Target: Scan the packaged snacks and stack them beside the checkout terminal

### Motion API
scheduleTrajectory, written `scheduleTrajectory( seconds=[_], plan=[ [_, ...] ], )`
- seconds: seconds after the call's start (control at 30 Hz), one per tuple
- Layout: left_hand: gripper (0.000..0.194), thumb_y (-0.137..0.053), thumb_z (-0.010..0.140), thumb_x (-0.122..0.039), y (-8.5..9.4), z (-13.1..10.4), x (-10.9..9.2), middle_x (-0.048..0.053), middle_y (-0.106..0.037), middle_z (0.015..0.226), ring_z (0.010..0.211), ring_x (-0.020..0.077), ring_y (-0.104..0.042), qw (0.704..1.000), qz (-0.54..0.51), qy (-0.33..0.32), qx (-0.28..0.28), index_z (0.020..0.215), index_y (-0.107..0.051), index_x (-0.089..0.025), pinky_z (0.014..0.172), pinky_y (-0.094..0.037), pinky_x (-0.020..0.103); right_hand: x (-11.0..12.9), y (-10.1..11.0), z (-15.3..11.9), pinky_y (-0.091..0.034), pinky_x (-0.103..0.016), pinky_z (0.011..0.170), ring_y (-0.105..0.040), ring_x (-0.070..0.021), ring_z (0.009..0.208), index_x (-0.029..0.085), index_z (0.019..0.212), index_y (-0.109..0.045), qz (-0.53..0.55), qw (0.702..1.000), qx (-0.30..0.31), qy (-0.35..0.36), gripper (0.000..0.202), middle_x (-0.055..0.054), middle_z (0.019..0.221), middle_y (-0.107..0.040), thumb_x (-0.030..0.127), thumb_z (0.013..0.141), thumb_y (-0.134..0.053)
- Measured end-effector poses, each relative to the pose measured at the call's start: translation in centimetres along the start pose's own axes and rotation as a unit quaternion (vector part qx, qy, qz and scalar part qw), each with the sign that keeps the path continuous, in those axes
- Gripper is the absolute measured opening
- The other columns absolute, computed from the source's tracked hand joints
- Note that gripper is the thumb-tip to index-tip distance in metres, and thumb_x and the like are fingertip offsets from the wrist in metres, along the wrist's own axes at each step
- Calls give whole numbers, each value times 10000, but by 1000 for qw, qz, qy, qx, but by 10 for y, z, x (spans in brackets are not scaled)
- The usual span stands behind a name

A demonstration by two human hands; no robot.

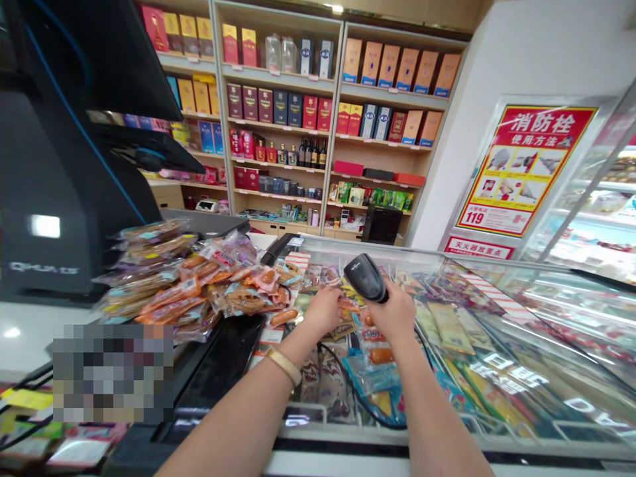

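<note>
Apparently scanning step in hand: my right grip [398,313] wraps handle of black scanner [365,277], its head jutting ahead and leftward. Left grip [325,310] curled close beside orange packet [348,305]; cannot tell whether it pinches it. Sausage packets [380,356] lie nearer me, between grips; heaped packets [196,285] left of left grip. Next move, I judge, calls for presenting one packet squarely to scanner, right grip steady.

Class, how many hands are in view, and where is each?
2: the left hand is at a small orange packet, left of the black scanner; the right hand grips the scanner. The pixelated patch at lower left could hide others.
</note>
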State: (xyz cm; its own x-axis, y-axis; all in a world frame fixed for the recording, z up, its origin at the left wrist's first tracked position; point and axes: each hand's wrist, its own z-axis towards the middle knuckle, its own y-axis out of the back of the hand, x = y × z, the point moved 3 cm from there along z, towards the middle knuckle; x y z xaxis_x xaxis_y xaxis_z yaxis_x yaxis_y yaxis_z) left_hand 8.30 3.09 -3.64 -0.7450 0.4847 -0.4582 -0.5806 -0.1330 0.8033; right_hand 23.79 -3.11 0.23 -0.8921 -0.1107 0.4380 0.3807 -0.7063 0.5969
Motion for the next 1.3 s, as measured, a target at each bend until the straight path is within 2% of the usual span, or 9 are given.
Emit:
scheduleTrajectory(
  seconds=[0.13, 0.23, 0.4, 0.5, 0.77, 0.9, 1.03, 1.13, 1.3],
  plan=[
    [284, -546, 627, 18, 20, 7, 7, 87, -629, 905, 824, 199, -632, 995, -57, 30, -82, 806, -689, -151, 790, -517, 317, -5, 2, 1, -362, -259, 600, -651, -223, 754, 222, 965, -711, -29, 1000, -2, -8, 274, -59, 815, -723, 312, 721, -624],
    [314, -456, 651, 39, 36, 10, 7, 68, -601, 903, 867, 182, -613, 984, -87, 42, -152, 757, -672, -163, 817, -505, 317, -9, 2, 4, -360, -260, 588, -651, -223, 732, 222, 912, -716, -34, 999, 13, 11, 233, -58, 787, -722, 312, 722, -616],
    [327, -388, 641, 45, 60, 6, 6, 50, -568, 841, 900, 190, -582, 933, -169, 19, -317, 682, -621, -181, 852, -477, 329, -5, 1, 3, -373, -256, 598, -663, -222, 745, 245, 885, -722, -25, 995, 94, 40, 205, -44, 795, -735, 281, 718, -608],
    [307, -393, 642, 31, 66, 4, 8, 45, -558, 835, 911, 195, -574, 916, -188, 22, -353, 672, -601, -193, 858, -467, 328, 4, 2, 0, -367, -241, 592, -658, -201, 717, 253, 826, -717, -16, 988, 141, 57, 151, -30, 773, -733, 262, 714, -617],
    [287, -390, 635, 11, 66, 4, 9, 47, -573, 827, 920, 203, -573, 913, -200, 23, -356, 657, -586, -197, 863, -450, 328, 12, -3, -2, -368, -232, 591, -653, -196, 698, 244, 797, -705, -18, 981, 181, 72, 116, -28, 732, -719, 307, 709, -663],
    [267, -380, 693, -41, 70, 3, 11, 49, -602, 804, 878, 203, -588, 917, -176, 51, -354, 627, -581, -204, 843, -453, 330, 9, -1, -1, -349, -234, 571, -660, -201, 707, 255, 822, -715, -17, 986, 156, 55, 136, -28, 742, -722, 301, 716, -643],
    [243, -449, 759, -160, 76, 2, 17, 77, -647, 730, 824, 248, -610, 953, 7, 120, -279, 590, -618, -204, 856, -436, 391, 4, 2, 1, -359, -248, 581, -663, -213, 722, 254, 838, -715, -17, 994, 106, 33, 152, -39, 796, -735, 297, 729, -618],
    [190, -542, 740, -210, 77, 2, 24, 121, -657, 665, 846, 307, -615, 957, 163, 134, -200, 594, -659, -173, 948, -374, 502, -1, 3, 3, -372, -257, 593, -661, -222, 737, 254, 908, -718, -19, 997, 71, 22, 213, -48, 812, -736, 316, 734, -613],
    [147, -562, 734, -139, 72, -1, 20, 193, -685, 906, 1020, 379, -561, 958, 226, 89, -153, 698, -704, -145, 947, -352, 567, -9, 6, 5, -346, -261, 567, -649, -228, 706, 233, 857, -711, -30, 999, 15, -7, 199, -59, 753, -712, 339, 728, -602]
  ],
)
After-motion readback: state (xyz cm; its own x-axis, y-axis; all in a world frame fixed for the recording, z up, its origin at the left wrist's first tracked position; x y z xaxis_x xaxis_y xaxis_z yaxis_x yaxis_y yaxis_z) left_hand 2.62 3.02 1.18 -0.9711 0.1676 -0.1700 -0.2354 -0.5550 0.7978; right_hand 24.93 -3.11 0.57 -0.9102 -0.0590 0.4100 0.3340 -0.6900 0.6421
